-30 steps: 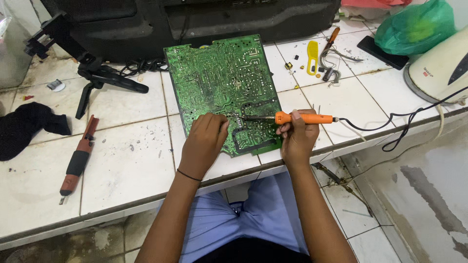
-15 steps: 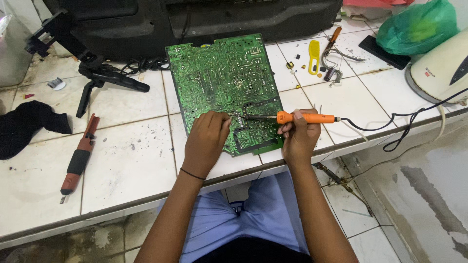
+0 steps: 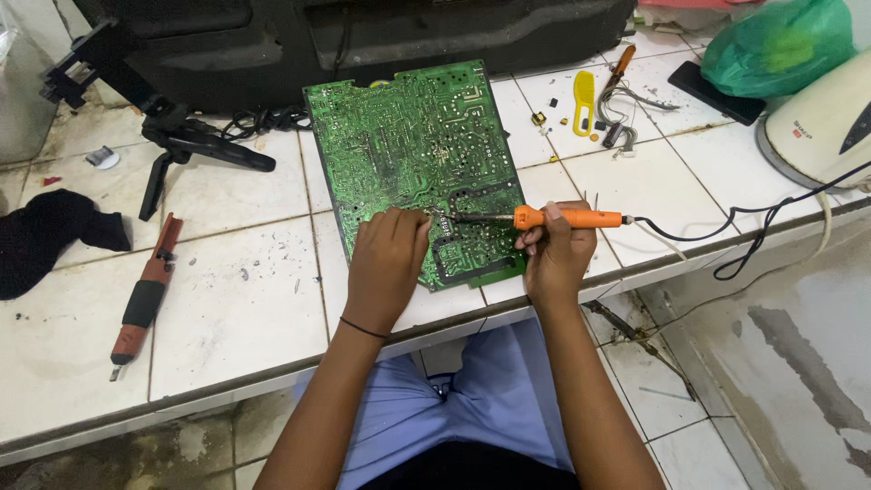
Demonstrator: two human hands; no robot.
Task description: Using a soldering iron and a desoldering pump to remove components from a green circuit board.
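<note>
White-tiled surface (image 3: 236,308): left hand (image 3: 386,263) pinning green circuit board (image 3: 413,145), right hand (image 3: 555,254) gripping orange soldering iron (image 3: 567,218); tip best kept steady on one joint.

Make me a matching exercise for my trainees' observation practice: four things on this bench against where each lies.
Things:
1. soldering iron
2. circuit board
3. red-handled tool
4. green bag

Places:
A. far right corner of the bench
B. left part of the bench, apart from both hands
C. in the right hand
D. under the left hand

Pairs: 1-C, 2-D, 3-B, 4-A
</note>
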